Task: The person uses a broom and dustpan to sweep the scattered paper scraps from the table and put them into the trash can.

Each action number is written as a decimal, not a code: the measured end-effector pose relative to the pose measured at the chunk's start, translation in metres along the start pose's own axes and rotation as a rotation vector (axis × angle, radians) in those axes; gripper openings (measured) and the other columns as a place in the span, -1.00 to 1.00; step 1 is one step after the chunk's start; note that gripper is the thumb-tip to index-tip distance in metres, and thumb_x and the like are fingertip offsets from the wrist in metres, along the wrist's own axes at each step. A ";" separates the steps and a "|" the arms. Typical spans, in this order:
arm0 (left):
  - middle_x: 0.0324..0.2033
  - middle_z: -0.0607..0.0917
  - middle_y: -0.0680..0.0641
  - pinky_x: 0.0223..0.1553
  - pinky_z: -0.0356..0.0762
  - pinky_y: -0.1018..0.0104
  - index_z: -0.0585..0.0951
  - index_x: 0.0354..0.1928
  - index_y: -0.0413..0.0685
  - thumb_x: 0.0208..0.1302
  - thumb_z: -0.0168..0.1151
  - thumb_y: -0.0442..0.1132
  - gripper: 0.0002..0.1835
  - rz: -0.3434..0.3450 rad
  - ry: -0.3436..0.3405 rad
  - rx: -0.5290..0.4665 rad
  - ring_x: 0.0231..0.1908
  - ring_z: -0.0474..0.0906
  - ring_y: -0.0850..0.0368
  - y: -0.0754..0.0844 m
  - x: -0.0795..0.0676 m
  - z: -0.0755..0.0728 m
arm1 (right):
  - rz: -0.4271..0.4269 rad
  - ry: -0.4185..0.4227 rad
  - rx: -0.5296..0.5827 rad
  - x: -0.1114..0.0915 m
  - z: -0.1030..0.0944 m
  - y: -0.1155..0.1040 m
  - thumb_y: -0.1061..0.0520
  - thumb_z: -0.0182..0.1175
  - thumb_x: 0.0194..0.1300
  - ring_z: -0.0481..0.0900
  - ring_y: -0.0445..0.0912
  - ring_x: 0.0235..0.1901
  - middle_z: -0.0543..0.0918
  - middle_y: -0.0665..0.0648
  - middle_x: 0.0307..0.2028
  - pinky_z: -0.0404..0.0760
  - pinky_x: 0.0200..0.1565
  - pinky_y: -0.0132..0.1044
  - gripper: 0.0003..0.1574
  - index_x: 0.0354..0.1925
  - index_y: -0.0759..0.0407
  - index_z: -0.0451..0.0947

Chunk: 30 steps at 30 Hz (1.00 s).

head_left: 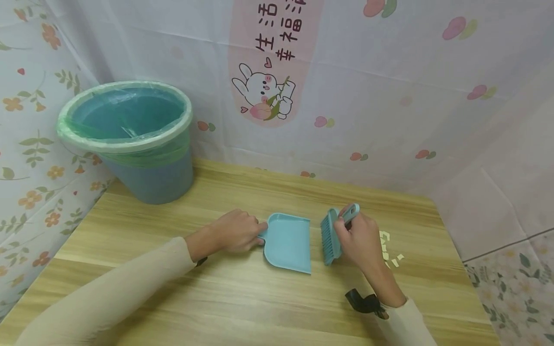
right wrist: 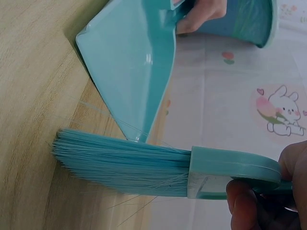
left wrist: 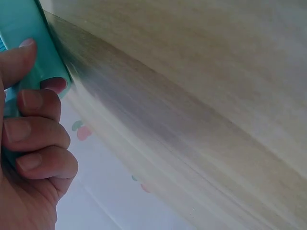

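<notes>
A cream sleeve (head_left: 108,293) leads to the left hand (head_left: 235,231), fingers curled, holding the dustpan (head_left: 287,242). Off the dustpan's open edge, the right hand (head_left: 360,236) grips the brush (head_left: 332,240), pale scraps (head_left: 385,256) beyond. Sweeping seems in hand; next calls for getting the brush behind the scraps.

dustpan handle (head_left: 262,235) mostly hidden, lettering (head_left: 291,30) cropped

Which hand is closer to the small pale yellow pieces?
Right. The right hand, gripping the hand brush, is just beside the pale yellow pieces; the left hand, holding the dustpan, is farther left.
</notes>
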<state>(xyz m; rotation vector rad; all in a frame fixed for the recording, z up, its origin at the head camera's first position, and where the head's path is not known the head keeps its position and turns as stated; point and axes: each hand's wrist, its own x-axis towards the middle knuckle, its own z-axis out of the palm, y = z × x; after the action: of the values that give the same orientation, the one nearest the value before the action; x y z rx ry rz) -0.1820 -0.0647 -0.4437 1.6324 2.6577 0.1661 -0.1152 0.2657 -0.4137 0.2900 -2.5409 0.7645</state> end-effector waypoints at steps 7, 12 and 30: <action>-0.62 0.31 0.14 -0.56 0.24 0.31 0.62 -0.16 -0.08 0.60 0.31 0.04 -0.68 -0.002 -0.004 0.042 -0.60 0.22 0.25 0.001 0.001 0.000 | -0.003 0.007 -0.003 0.001 -0.002 -0.003 0.31 0.16 0.34 0.30 -0.18 -0.60 0.47 0.01 -0.56 0.29 -0.56 -0.28 -0.92 -0.28 0.22 0.60; -0.62 0.30 0.14 -0.56 0.26 0.30 0.63 -0.16 -0.08 0.60 0.30 0.06 -0.67 -0.010 -0.011 0.065 -0.59 0.20 0.26 0.004 0.001 0.001 | -0.014 0.011 0.000 0.001 -0.003 -0.005 0.31 0.18 0.33 0.28 -0.22 -0.60 0.47 -0.02 -0.56 0.27 -0.57 -0.30 -0.92 -0.29 0.21 0.60; -0.63 0.35 0.13 -0.57 0.28 0.30 0.64 -0.15 -0.09 0.60 0.31 0.05 -0.67 -0.021 -0.013 0.089 -0.60 0.21 0.25 0.005 -0.001 0.002 | 0.032 -0.018 -0.004 0.000 -0.011 -0.006 0.32 0.12 0.31 0.34 -0.15 -0.61 0.50 0.03 -0.55 0.29 -0.58 -0.28 -0.90 -0.28 0.23 0.59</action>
<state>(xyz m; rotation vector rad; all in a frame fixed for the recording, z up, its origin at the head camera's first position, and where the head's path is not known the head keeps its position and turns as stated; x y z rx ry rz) -0.1768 -0.0629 -0.4454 1.6222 2.7087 0.0375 -0.1092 0.2671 -0.4033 0.2570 -2.5694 0.7724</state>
